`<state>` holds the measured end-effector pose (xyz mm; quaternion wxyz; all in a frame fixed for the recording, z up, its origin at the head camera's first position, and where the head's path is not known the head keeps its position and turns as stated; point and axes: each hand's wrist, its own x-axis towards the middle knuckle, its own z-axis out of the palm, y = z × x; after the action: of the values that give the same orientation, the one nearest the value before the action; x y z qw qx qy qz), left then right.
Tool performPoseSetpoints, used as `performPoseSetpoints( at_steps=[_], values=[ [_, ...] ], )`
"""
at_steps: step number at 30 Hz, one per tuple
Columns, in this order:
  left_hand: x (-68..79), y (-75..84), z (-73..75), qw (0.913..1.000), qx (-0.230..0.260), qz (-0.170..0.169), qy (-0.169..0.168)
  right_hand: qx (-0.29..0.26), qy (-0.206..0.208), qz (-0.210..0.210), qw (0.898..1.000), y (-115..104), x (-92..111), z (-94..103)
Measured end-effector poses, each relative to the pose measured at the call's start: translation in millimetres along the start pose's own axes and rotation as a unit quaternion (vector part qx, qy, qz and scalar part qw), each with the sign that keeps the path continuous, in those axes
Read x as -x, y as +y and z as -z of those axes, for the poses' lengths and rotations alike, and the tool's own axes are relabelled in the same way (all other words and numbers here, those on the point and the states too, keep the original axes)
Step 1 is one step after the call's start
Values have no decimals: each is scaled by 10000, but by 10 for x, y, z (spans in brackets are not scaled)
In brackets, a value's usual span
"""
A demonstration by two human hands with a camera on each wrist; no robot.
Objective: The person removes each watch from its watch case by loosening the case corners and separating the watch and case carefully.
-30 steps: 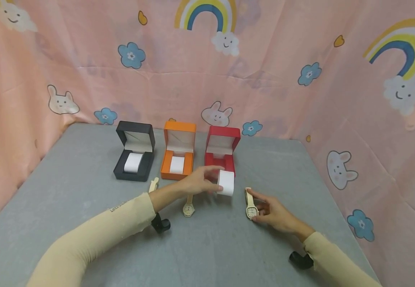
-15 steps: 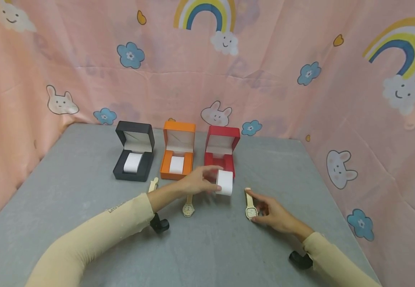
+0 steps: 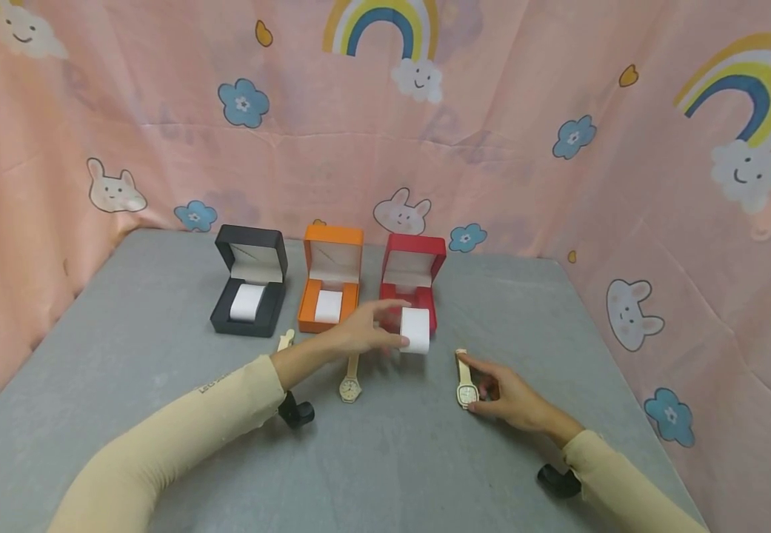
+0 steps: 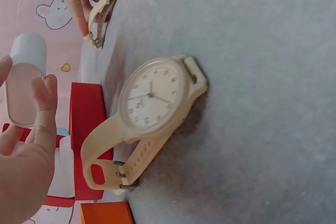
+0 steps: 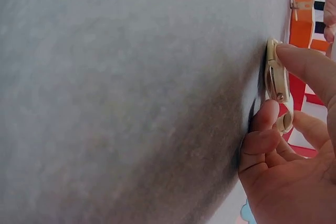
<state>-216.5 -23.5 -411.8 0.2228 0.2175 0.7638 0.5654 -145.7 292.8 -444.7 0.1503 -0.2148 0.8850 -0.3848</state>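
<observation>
My left hand (image 3: 366, 327) pinches a white watch cushion (image 3: 415, 330) between thumb and fingers, raised just in front of the open red watch box (image 3: 415, 244). In the left wrist view one flat end of the cushion (image 4: 23, 95) faces the camera. My right hand (image 3: 517, 400) grips a cream watch with a rounded-square dial (image 3: 467, 394), low at the table on the right. Seen from the right wrist, the thumb presses one end of this watch (image 5: 278, 77) and other fingers curl at its strap. Nearest my left wrist lies a round-dial cream watch (image 3: 349, 389).
An open black box (image 3: 221, 314) and an open orange box (image 3: 306, 314) stand left of the red one, each with a white cushion inside. Another cream strap (image 3: 286, 340) shows partly behind my left forearm. The grey table (image 3: 398, 474) ends at a pink printed curtain (image 3: 505, 178).
My left hand and the white cushion have shifted slightly up and toward the red box. The right hand with its watch has stayed almost still.
</observation>
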Motion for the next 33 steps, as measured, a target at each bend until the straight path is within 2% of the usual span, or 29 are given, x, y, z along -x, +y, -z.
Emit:
performPoseSetpoints(
  at_steps=[21,29,33],
  values=[
    [-17,42,42,9997,17,162,185,-153,-211,-120,9996,34,0,61],
    [-67,94,72,9996,0,139,261,-56,-113,-208,9997,21,0,98],
    [-104,113,73,9994,-67,137,321,-28,47,-119,9999,32,-2,111]
  ],
)
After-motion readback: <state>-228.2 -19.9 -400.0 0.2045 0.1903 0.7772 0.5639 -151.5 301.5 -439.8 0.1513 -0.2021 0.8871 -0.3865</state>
